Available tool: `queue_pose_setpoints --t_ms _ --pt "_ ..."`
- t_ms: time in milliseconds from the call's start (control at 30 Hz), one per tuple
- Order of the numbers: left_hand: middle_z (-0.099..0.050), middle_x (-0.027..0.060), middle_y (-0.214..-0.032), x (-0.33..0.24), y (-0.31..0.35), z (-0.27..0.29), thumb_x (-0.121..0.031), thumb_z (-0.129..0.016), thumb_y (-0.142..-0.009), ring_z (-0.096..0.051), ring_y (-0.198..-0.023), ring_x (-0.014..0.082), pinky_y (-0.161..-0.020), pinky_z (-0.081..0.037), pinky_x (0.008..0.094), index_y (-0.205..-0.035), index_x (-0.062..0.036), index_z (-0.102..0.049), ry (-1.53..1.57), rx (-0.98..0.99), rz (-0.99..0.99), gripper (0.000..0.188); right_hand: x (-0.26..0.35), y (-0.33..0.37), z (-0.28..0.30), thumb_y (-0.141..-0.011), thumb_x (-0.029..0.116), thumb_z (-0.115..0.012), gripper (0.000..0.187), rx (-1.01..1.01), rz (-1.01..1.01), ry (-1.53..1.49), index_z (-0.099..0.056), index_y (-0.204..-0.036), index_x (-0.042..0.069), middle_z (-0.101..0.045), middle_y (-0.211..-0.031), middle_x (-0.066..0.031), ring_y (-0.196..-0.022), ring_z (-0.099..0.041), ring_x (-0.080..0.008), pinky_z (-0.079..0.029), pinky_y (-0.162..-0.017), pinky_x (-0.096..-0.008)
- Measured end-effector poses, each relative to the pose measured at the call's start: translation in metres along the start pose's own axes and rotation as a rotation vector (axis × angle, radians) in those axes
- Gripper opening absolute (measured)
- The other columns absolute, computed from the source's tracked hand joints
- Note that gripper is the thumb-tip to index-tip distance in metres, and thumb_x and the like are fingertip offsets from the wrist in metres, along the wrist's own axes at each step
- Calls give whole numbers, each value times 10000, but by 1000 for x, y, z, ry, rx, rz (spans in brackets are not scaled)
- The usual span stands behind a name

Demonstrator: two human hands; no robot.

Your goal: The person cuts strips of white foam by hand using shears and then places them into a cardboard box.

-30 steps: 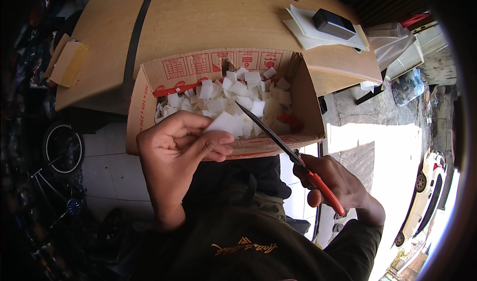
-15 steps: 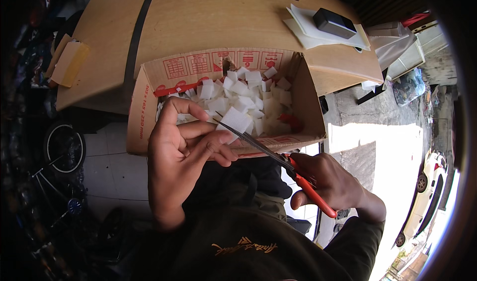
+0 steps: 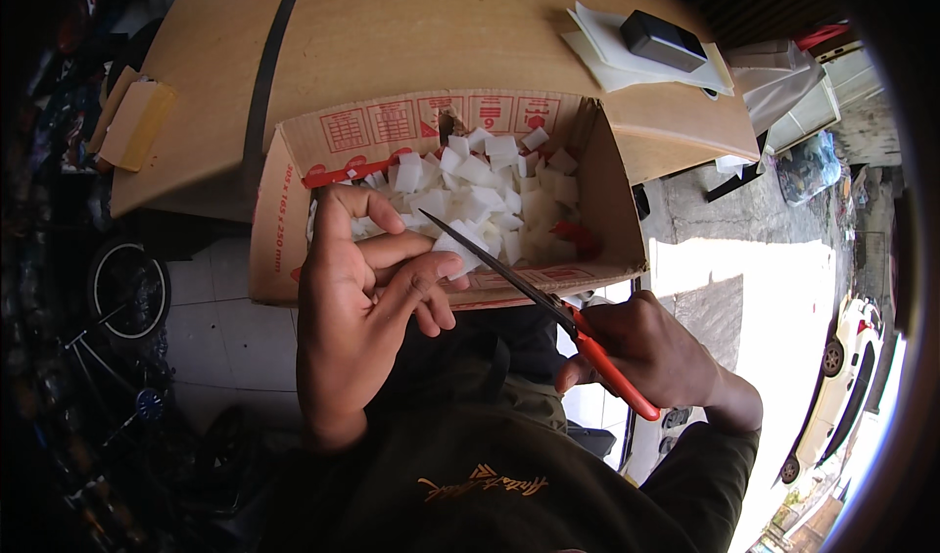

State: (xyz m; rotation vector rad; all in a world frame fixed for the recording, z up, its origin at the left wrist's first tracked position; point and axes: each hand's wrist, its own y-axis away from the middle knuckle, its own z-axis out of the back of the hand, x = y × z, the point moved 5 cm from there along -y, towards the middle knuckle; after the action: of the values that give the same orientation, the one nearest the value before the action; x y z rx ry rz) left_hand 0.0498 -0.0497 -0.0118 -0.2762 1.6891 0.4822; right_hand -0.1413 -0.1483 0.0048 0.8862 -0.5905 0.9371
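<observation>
My left hand [image 3: 345, 303] pinches a small white foam piece [image 3: 456, 252] between thumb and fingers, over the near side of an open cardboard box [image 3: 271, 215]. My right hand [image 3: 658, 345] grips red-handled scissors [image 3: 617, 377] from the right. Their dark blades lie together and point up and left, crossing just over the held piece, with the tip above the box. Many cut white foam pieces [image 3: 475, 169] are heaped inside the box. The fingers partly cover the held piece.
The box rests at the near edge of a wooden table [image 3: 411, 34]. At the back right, a dark grey box-shaped device [image 3: 663, 41] lies on white sheets [image 3: 599, 56]. A torn carton [image 3: 142, 122] sits at the left. A bicycle wheel [image 3: 127, 292] stands below it.
The scissor blades have closed. The larger square of foam that showed above the blades is no longer there, and a smaller piece stays in my left hand.
</observation>
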Motion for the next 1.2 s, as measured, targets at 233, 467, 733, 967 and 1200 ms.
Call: queue_pose_setpoints --t_ms 233,467,733,967,1200 --pt "-666 90 -738 -14 -3 8 27 -602 -869 -528 -492 48 -418 -369 169 -922 18 -471 -200 16 -21 142 -6 5 3 -805 384 -723 464 -17 -80 -130 -573 -707 -44 -487 -534 -131 -492 -469 -239 -372 -511 -370" --pt "-671 76 -786 -16 -11 6 -61 -657 -860 -576 -597 70 -517 -423 185 -909 14 -574 -316 14 -88 122 -25 16 -4 -821 386 -711 448 -17 -187 -350 -578 -739 -34 -443 -521 -86 -489 -376 -173 -329 -494 -345" --pt "-668 68 -805 -8 -13 -22 -168 -723 -824 -630 -688 88 -581 -442 216 -894 18 -619 -313 69 -167 224 -12 10 -2 -809 384 -725 407 28 -182 -340 -620 -816 -9 -457 -519 -70 -490 -399 -147 -316 -486 -338" --pt "-618 47 -683 -12 -17 -12 -46 -692 -827 -545 -624 27 -563 -423 206 -819 41 -612 -232 87 -167 118 -9 8 -2 -816 405 -713 415 40 -192 -356 -641 -843 -2 -473 -536 -68 -511 -417 -134 -326 -494 -335" --pt "-627 39 -683 -18 -16 -2 14 -705 -788 -538 -630 36 -563 -405 192 -800 59 -650 -520 146 -191 72 -8 5 -5 -813 337 -739 386 -37 -176 -588 -559 -718 10 -481 -492 12 -400 -455 -53 -317 -380 -214"
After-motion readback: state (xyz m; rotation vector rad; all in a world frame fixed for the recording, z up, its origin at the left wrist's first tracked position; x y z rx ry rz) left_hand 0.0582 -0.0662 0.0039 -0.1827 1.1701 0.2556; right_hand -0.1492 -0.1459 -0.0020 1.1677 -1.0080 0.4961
